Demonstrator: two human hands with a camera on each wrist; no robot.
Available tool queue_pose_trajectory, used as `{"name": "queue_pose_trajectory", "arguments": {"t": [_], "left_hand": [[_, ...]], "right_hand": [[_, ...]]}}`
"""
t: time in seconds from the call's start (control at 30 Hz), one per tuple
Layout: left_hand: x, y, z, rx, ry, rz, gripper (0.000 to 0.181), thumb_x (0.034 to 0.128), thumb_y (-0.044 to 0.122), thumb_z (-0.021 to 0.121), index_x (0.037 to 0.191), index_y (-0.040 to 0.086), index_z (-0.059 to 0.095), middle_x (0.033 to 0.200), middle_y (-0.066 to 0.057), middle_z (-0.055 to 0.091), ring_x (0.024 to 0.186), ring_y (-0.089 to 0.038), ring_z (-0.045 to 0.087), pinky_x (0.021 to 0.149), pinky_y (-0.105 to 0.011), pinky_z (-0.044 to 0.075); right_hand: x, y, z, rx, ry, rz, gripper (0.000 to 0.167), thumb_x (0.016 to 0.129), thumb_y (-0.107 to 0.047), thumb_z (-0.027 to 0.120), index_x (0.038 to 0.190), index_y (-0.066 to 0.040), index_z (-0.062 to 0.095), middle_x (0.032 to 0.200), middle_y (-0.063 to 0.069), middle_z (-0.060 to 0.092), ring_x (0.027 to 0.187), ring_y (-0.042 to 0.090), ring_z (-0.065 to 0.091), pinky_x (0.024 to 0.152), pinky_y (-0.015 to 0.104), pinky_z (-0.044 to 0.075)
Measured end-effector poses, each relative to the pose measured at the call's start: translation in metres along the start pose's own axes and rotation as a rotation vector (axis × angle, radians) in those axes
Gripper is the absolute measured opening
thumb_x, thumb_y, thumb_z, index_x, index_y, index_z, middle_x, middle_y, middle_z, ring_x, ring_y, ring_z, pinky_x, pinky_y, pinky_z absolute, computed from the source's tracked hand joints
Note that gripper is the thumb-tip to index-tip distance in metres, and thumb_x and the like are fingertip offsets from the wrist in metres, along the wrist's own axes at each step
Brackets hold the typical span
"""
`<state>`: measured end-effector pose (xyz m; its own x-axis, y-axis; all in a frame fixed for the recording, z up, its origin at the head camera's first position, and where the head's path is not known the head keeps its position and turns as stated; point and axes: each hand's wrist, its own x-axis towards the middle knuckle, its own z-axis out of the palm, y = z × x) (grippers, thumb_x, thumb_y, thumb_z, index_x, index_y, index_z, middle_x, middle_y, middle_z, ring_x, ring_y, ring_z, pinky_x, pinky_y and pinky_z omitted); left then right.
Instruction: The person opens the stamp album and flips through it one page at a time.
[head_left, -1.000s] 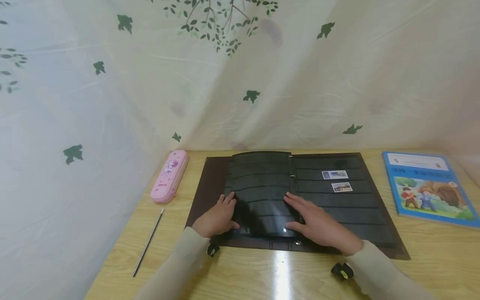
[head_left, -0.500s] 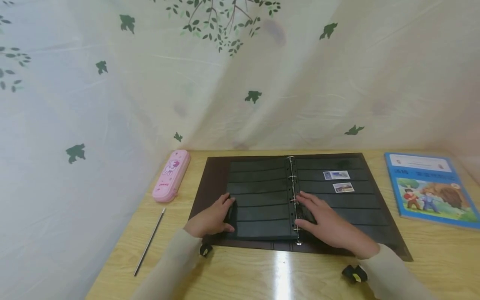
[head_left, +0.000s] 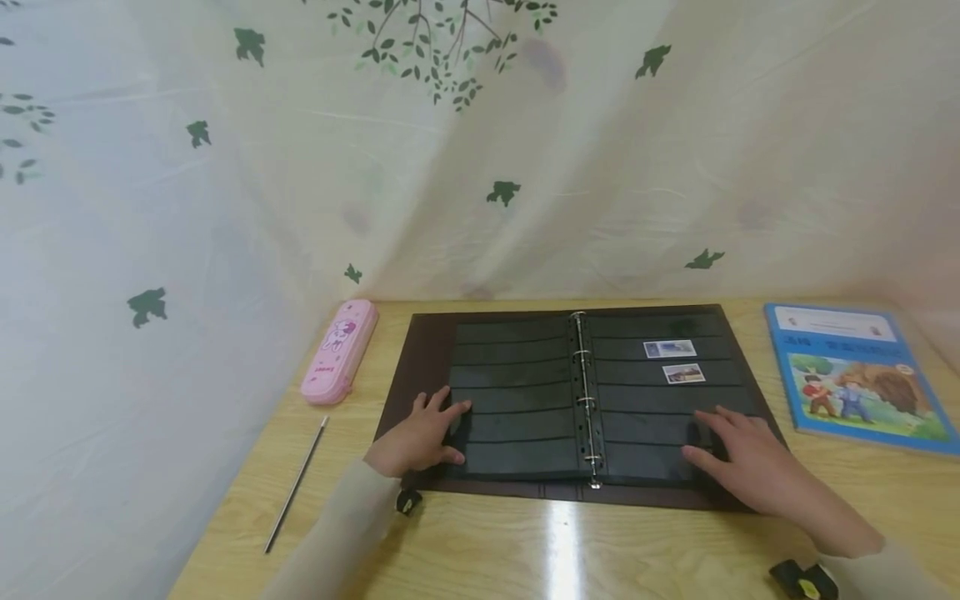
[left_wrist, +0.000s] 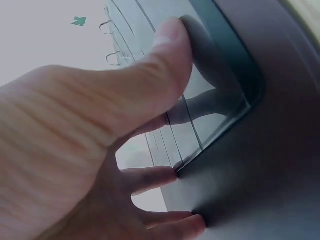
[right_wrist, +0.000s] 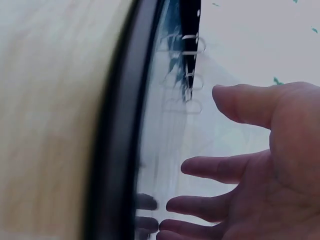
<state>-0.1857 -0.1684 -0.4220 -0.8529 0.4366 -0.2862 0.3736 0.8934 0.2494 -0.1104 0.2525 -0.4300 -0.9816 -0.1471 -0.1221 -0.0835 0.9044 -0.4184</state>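
A stamp album with black strip-pocket pages on a ring spine lies spread on the table. Two stamps, an upper one and a lower one, sit in strips of its right page. My left hand rests at the left page's outer edge, thumb and fingers spread; in the left wrist view its fingertips touch the brown cover beside the page. Over the lower right page is my right hand, its fingers extended and holding nothing. The right wrist view shows its fingers apart from the page surface.
A pink pencil case lies left of the album, with a thin metal rod in front of it. To the right is a blue picture book. A patterned curtain hangs behind the wooden table.
The album leaf between my hands has settled flat on the left, uncovering the rings. My right hand has moved rightward from the leaf, past the spine, to the right page. My left hand shifted slightly left.
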Motion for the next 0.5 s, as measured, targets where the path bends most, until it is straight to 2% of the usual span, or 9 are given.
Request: {"name": "queue_pose_trajectory", "arguments": {"t": [0.23, 0.5], "left_hand": [[0.001, 0.001, 0.0, 0.012, -0.009, -0.011, 0.076, 0.08, 0.033, 0.074, 0.146, 0.018, 0.039, 0.152, -0.022, 0.018, 0.131, -0.055, 0.018, 0.091, -0.056, 0.041], [-0.001, 0.002, -0.001, 0.016, -0.007, -0.006, 0.076, 0.0803, 0.033, 0.074, 0.146, 0.017, 0.039, 0.152, -0.022, 0.019, 0.131, -0.055, 0.018, 0.092, -0.057, 0.039]], "right_hand": [[-0.013, 0.026, 0.001, -0.026, -0.011, 0.082, 0.083, 0.087, -0.061, 0.053, 0.128, 0.011, 0.048, 0.129, 0.046, 0.03, 0.115, 0.064, 0.026, 0.087, 0.072, 0.027], [-0.021, 0.036, 0.0, 0.001, 0.003, 0.115, 0.083, 0.091, -0.059, 0.05, 0.131, 0.013, 0.041, 0.129, 0.049, 0.025, 0.113, 0.065, 0.025, 0.086, 0.072, 0.027]]}}
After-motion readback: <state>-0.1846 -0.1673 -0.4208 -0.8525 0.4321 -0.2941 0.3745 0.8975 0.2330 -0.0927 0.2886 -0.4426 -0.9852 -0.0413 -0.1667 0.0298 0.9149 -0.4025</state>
